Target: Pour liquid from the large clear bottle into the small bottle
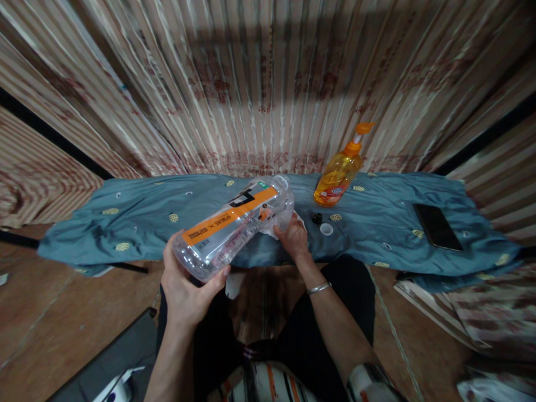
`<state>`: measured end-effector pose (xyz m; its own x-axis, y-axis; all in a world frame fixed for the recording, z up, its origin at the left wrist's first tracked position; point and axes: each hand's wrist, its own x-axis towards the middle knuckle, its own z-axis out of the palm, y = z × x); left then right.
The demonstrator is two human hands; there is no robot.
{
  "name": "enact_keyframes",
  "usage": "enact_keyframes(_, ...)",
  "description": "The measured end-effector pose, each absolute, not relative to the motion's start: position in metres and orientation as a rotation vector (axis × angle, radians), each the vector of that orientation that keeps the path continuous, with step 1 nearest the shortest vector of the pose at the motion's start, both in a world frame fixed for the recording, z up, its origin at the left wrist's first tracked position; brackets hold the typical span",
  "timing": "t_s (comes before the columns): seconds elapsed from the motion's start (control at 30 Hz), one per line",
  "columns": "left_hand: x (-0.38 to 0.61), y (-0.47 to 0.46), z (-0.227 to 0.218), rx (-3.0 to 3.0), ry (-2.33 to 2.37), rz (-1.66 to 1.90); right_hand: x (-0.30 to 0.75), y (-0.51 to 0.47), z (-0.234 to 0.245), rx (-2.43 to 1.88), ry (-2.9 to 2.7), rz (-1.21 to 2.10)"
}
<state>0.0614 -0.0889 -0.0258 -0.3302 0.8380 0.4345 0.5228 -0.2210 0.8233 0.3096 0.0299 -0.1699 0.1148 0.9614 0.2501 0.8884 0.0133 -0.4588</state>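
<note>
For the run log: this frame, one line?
left hand: holds clear orange-labelled plastic bottle by base, sideways | right hand: at its mouth | behind: orange pump bottle on blue cloth

**Table surface**

Table was draped in a blue-grey cloth. On it were an orange pump bottle standing at the back, a black cap and a white cap just beside it, a dark phone at the right, and a white tissue near the front edge.

A striped curtain with faded red motifs is hanging as the wall beyond the fingers, and a band of shadow is falling across its top. The bench, draped in teal cloth with yellow embroidery, is stretching to either side of them. Reddish-brown floor tiles are showing below.
</note>
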Motion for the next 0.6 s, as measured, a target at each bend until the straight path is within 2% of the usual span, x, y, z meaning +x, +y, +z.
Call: enact_keyframes(0.6, 0.0607, -0.0885, -0.0272, 1.639, 1.771, 1.568, 0.307, 0.0301, -0.1674, -1.948, -1.721, 0.231)
